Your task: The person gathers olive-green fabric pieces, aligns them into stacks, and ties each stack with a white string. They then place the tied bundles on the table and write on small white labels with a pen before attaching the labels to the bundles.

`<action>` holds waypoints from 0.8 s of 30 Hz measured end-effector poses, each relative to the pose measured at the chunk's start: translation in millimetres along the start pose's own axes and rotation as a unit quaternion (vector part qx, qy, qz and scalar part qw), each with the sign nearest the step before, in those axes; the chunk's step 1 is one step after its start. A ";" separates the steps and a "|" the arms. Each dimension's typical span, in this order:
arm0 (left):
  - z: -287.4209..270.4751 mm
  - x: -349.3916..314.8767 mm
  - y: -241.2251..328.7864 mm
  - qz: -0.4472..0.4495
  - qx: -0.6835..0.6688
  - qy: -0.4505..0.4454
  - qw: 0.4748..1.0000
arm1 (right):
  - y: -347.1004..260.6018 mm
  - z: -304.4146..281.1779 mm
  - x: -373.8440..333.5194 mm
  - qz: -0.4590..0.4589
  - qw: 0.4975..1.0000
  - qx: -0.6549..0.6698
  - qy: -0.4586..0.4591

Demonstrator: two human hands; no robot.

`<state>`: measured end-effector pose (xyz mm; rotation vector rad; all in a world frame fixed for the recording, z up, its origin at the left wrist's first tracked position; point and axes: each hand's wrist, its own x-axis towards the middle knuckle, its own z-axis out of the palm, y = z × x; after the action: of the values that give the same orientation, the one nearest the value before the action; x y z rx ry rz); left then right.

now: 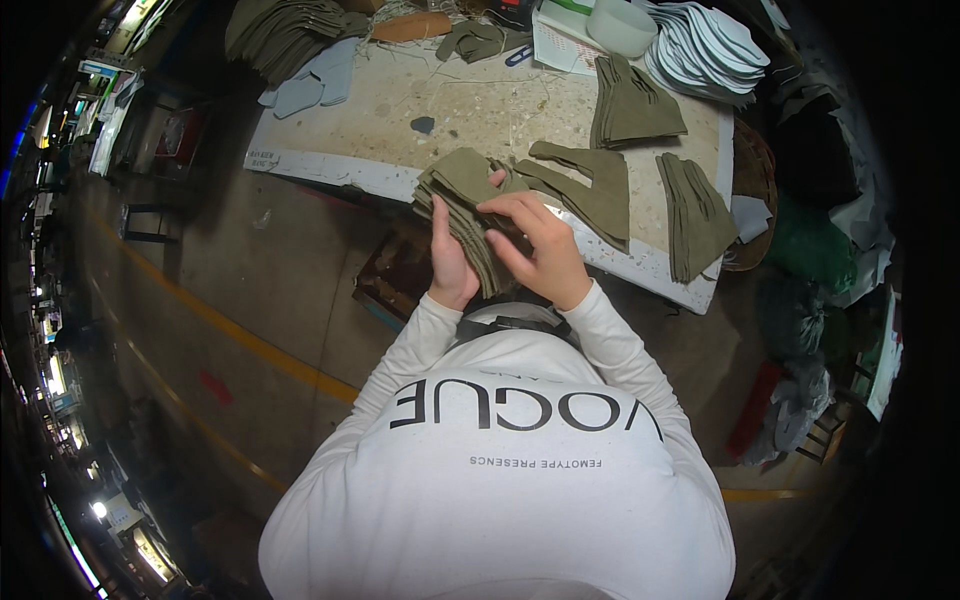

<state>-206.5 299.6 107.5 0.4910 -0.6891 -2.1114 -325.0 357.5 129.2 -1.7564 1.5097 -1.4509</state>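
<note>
A thick stack of olive-green cut fabric pieces is held in front of me at the table's near edge. My left hand is closed round its left side, thumb upright against the layers. From the right, my right hand bends its thumb and fingers onto the stack's inner edge, among the layers; its exact grip is partly hidden. Just beyond my right hand, a spread olive fabric piece lies on the table. Two more olive piles, one farther back and one to the right, lie near it.
The worn pale table has a white front edge. Pale blue-white cut pieces are stacked at back right, beside a roll of white tape. More olive pieces lie at back left. A woven basket stands off the right edge.
</note>
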 end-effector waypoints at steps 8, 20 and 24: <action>2.9 -0.3 -1.2 0.006 -0.002 0.004 1.000 | 0.2 1.5 -5.2 0.006 1.000 0.002 0.008; 7.7 -1.1 0.6 0.013 0.025 0.010 1.000 | -2.4 -2.1 -4.2 0.018 1.000 0.011 -0.008; 6.8 -1.4 -5.1 0.023 0.032 0.020 0.999 | -8.4 1.2 -4.8 0.027 0.998 -0.058 -0.003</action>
<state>-212.6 305.3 109.7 0.5463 -0.7406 -2.0361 -319.4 364.3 133.5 -1.7705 1.6553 -1.3551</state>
